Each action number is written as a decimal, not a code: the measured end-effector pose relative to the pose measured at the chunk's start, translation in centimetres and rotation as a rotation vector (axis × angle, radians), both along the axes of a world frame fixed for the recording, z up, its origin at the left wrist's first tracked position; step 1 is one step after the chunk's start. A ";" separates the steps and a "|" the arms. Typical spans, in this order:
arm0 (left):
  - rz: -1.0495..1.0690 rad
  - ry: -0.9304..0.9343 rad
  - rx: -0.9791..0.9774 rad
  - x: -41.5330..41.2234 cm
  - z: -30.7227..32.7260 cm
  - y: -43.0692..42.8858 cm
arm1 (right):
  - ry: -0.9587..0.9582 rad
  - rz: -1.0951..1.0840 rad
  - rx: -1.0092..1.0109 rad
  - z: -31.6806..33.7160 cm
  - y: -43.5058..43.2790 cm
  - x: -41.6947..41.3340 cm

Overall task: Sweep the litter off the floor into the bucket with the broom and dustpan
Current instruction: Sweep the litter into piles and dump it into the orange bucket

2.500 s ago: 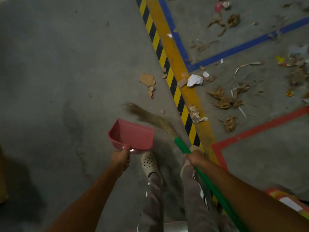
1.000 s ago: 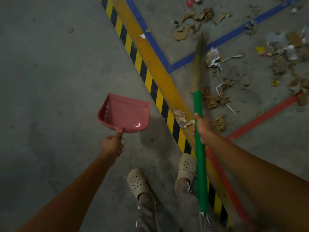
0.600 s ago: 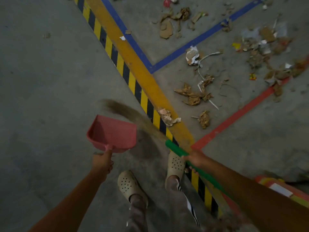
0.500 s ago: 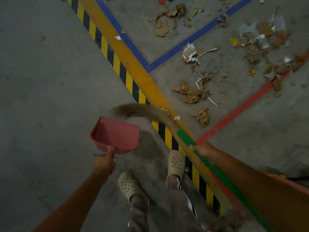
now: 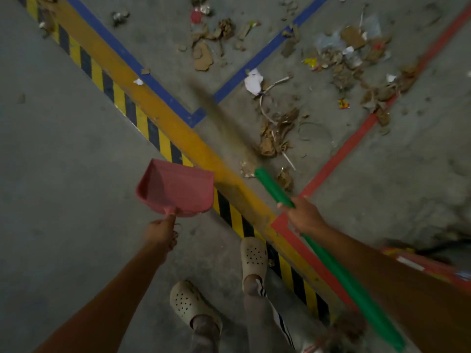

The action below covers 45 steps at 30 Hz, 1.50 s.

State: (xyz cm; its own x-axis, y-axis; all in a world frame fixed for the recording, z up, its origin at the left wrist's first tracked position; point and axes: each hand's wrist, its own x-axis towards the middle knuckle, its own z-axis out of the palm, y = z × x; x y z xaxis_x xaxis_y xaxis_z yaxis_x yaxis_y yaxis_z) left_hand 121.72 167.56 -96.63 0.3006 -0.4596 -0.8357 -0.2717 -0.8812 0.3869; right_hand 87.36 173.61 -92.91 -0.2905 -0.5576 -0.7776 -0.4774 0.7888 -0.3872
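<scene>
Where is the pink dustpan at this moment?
Head view, left of centre: the left hand holds the dustpan by its handle, beside the yellow-black floor stripe, left of the broom.

Dim light is falling on a grey concrete floor (image 5: 63, 149) — a yellow-and-black hazard stripe (image 5: 163, 142) is running diagonally beside a wide orange band (image 5: 165, 118), with blue tape (image 5: 153, 82) edging its far side and red tape (image 5: 344, 151) angling away rightward.

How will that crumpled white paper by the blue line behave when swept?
The crumpled white paper looks thin and light, so it will probably tumble easily. Its creased shape may catch in the broom bristles.
</scene>
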 end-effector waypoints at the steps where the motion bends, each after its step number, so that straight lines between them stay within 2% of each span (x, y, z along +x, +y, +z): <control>1: 0.000 -0.014 0.007 -0.5 0.0 -0.3 | 0.007 0.068 0.085 0.0 0.8 -0.3; 4: -0.040 -0.037 0.019 -1.9 0.2 -1.1 | 0.042 0.114 0.342 -0.2 1.6 -2.3; 7: -0.095 -0.063 0.024 -2.7 0.4 -2.2 | 0.075 -0.018 0.419 -0.6 0.6 -4.9; 11: -0.164 -0.051 0.012 -4.1 1.1 -4.3 | 0.092 -0.286 0.254 -1.8 -1.6 -6.7; 14: -0.193 -0.042 -0.016 -5.8 2.1 -6.1 | 0.144 -0.409 0.142 -1.6 -3.2 -6.9; 20: -0.211 0.044 -0.068 -9.3 3.5 -9.6 | 0.141 -0.478 0.107 0.1 -3.6 -6.4; 25: -0.266 0.077 -0.071 -9.0 3.7 -11.7 | 0.146 -0.518 0.111 1.2 -2.5 -3.9; 29: -0.319 0.083 -0.043 -7.3 3.5 -13.4 | 0.138 -0.597 0.113 2.8 -2.4 -0.9; 35: -0.471 0.117 0.003 -2.4 4.6 -15.7 | 0.073 -0.835 0.090 5.0 -1.6 6.6; 38: -0.645 0.043 0.045 0.4 5.4 -17.1 | 0.133 -0.871 0.012 5.3 -0.8 10.8; 42: -0.804 0.001 0.047 2.2 6.6 -18.2 | 0.052 -1.047 -0.079 6.2 0.5 15.7; 45: -0.894 0.011 0.057 2.7 7.8 -18.2 | 0.064 -1.093 -0.165 7.2 2.0 19.1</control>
